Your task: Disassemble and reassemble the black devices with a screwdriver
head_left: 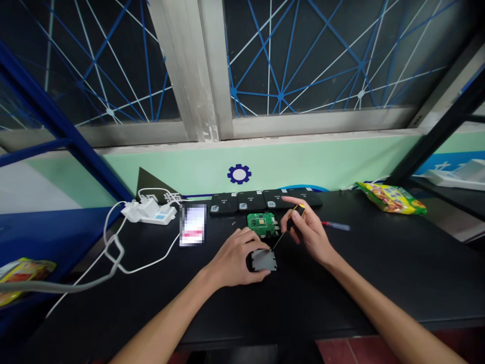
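Note:
A small grey plate-like part (264, 260) with dark edges lies on the black table, and my left hand (238, 258) grips it from the left between thumb and fingers. My right hand (305, 227) holds a yellow and black screwdriver (297, 212), its thin shaft slanting down to the left. The tip meets the part's upper right edge, close to my left fingertips. Just behind the part sits a green circuit board (262, 224). A few tiny pieces (233, 223), perhaps screws, lie left of the board.
Several black boxes (223, 203) line the wall. To the left are a phone with a blurred screen (193, 225), a white power strip (155, 214) and loose white cables (146, 268). On the right lie another screwdriver (337, 226) and a yellow-green snack bag (392, 198).

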### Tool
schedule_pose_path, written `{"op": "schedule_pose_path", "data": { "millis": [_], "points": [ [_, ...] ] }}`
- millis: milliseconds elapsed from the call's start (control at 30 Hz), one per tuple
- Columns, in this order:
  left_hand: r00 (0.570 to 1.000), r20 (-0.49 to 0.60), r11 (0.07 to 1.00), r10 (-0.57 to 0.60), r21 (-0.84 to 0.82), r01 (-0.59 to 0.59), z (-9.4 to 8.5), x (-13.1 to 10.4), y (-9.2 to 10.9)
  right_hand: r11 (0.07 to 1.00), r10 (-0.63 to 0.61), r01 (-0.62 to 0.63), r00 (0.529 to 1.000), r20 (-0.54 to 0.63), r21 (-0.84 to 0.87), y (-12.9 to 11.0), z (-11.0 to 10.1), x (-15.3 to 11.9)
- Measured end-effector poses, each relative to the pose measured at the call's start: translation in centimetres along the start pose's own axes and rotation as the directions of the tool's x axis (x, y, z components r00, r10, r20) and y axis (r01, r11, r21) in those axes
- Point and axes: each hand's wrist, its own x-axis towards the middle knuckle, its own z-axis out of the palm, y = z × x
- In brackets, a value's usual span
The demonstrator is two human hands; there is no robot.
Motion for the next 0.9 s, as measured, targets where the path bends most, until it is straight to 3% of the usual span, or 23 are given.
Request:
{"op": "schedule_pose_path", "data": {
  "millis": [133,633,900],
  "points": [
    [1.000,0.010,1.000,0.019,-0.015,-0.019,0.08,-0.02,-0.05,1.000,-0.026,0.026,0.999,-0.025,0.002,0.48,-0.18,0.04],
    [0.999,-0.004,0.999,0.032,0.016,-0.032,0.34,-0.10,-0.20,0.996,-0.093,0.091,0.991,0.099,0.026,0.55,0.34,-0.22],
    [0.999,0.000,0.999,0.037,0.007,-0.037,0.31,-0.05,-0.24,0.998,-0.060,0.062,0.990,0.130,-0.005,0.38,0.16,-0.46]
  ]
}}
